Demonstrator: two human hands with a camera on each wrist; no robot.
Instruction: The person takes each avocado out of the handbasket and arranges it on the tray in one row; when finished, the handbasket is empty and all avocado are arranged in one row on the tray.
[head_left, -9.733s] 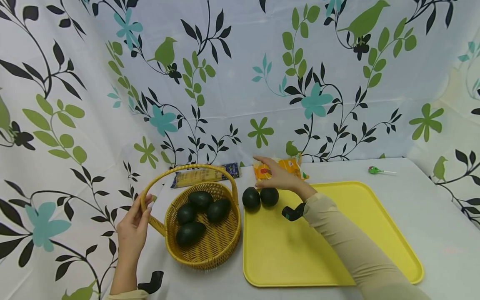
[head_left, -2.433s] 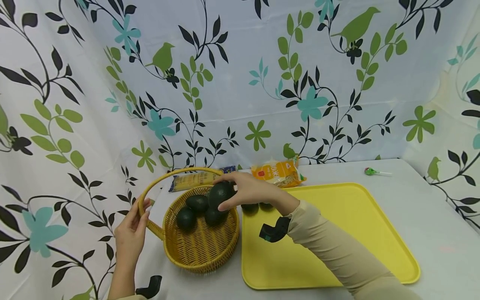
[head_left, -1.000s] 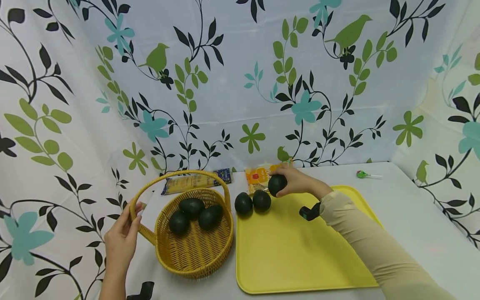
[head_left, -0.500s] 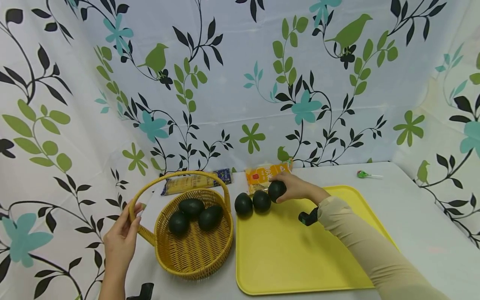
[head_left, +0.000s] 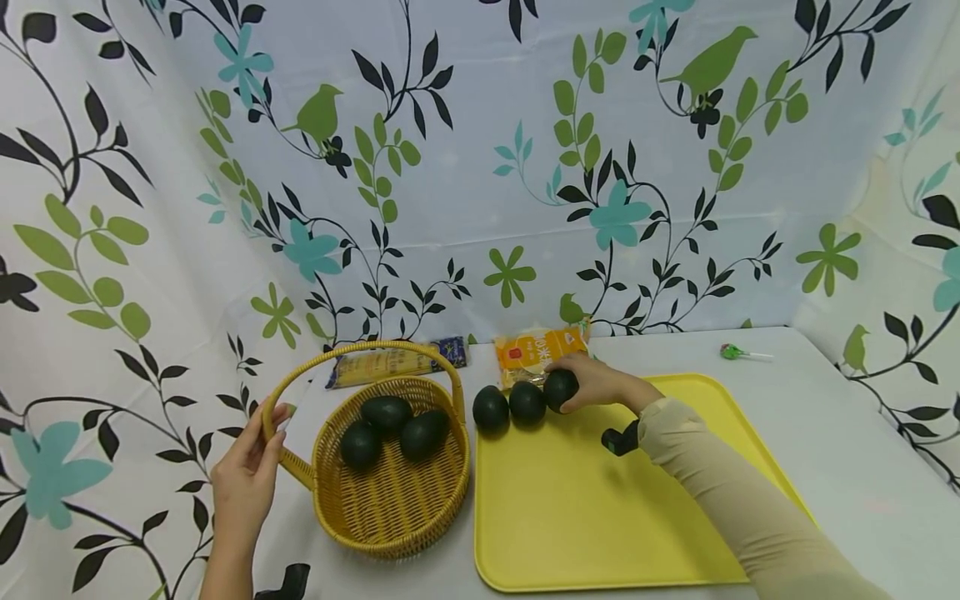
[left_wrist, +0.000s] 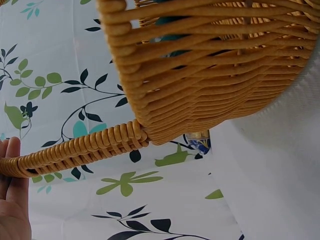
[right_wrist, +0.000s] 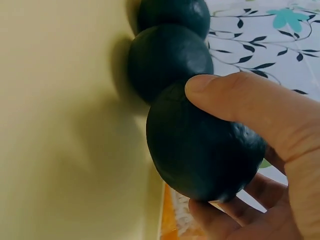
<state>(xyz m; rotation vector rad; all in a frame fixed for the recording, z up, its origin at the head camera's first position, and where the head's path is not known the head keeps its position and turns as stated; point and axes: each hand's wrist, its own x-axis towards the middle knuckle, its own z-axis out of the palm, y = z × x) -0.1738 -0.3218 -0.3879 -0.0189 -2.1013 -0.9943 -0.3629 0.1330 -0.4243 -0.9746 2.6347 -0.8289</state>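
Observation:
My left hand (head_left: 246, 479) grips the arched handle (head_left: 360, 347) of a yellow wicker basket (head_left: 390, 521). Three dark green avocados (head_left: 423, 435) lie inside, towards the basket's back. My right hand (head_left: 600, 385) holds another avocado (head_left: 560, 389) at the far edge of a yellow tray (head_left: 600, 508). It is beside two avocados (head_left: 527, 402) standing in a row at the tray's far left corner. In the right wrist view, thumb and fingers wrap the held avocado (right_wrist: 200, 145), which meets or overlaps its neighbour (right_wrist: 170, 62); whether it rests on the tray, I cannot tell.
Behind the basket lies a blue-and-yellow packet (head_left: 397, 364). An orange food packet (head_left: 540, 350) lies just behind the avocado row, close to my right hand. A lollipop (head_left: 742, 353) is at the back right. A patterned cloth (head_left: 480, 167) hangs behind the table.
Since the earliest frame, one avocado has left the basket and travelled right, in my right hand, to the tray's row. Lately it has lowered slightly. My left hand has kept hold of the handle.

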